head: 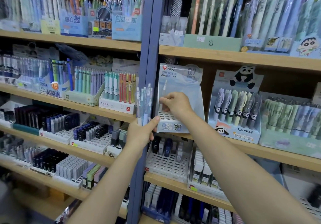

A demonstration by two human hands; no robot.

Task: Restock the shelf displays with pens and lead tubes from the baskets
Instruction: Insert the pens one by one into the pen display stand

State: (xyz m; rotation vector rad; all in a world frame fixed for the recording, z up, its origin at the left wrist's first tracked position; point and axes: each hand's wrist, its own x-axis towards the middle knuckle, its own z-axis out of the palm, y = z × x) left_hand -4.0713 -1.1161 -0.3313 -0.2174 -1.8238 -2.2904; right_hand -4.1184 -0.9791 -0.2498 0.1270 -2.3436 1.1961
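Under the right hand (175, 104), a display box (167, 120) with mostly empty holes; fingers pinch one upright pen (163, 91), tip down. Left hand (143, 133), just beside, grips a vertical pen bundle (144, 103).

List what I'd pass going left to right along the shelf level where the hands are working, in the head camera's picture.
Mint pen box → white box of red and yellow pens → left hand gripping a pen bundle → right hand at the 0.7 mm display → panda pen display.

Wooden shelf (243, 57) boards carry pen display boxes (234, 130), lead-tube trays (166, 164).
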